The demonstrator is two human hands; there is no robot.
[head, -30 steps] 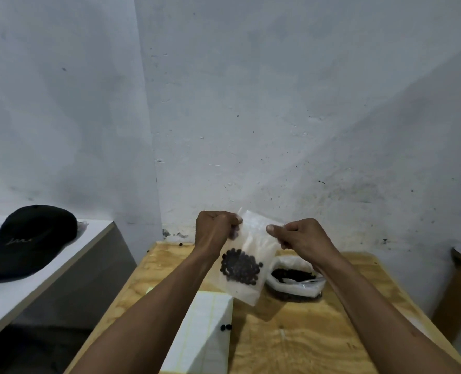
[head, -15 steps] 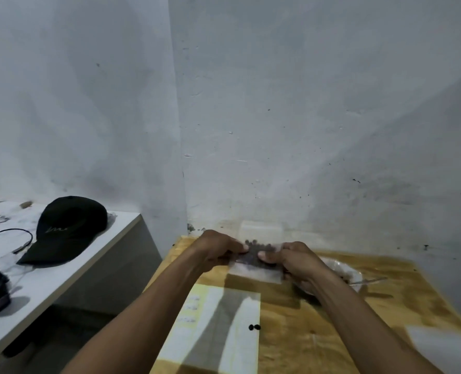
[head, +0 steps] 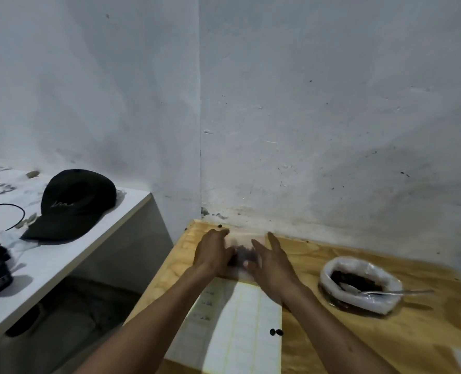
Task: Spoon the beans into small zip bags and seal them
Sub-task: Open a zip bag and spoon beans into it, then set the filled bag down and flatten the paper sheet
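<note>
Left hand (head: pixel 213 252) and right hand (head: pixel 271 259) lie flat with straight fingers on the small zip bag (head: pixel 244 251), likely pressing its seal. The bag lies on the plywood table (head: pixel 386 333), left of the bean bowl (head: pixel 359 283).

- Left hand (head: pixel 213 252): palm down, fingers straight and close together, pointing toward the table's far edge.
- Right hand (head: pixel 271 261): palm down just beside the left, fingers straight and slightly spread, thumb angled inward.
- Both bare forearms reach forward from the table's near edge, converging.
</note>
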